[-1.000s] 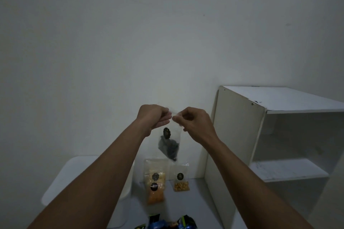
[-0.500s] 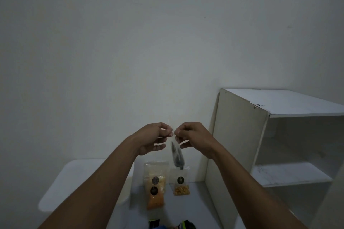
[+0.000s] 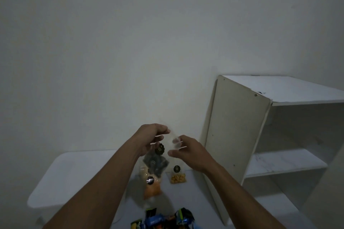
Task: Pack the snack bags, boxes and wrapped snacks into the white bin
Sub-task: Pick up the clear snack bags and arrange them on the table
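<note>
Since half a second ago my hands have dropped lower and the clear bag of dark snacks (image 3: 156, 164) has swung face-on. My left hand (image 3: 150, 138) pinches its top corner. My right hand (image 3: 191, 151) is half-curled at the other corner, but I cannot tell whether it grips. The bag hangs in the air over the orange snack bag (image 3: 151, 189), with the white bin (image 3: 61, 178) to its left.
</note>
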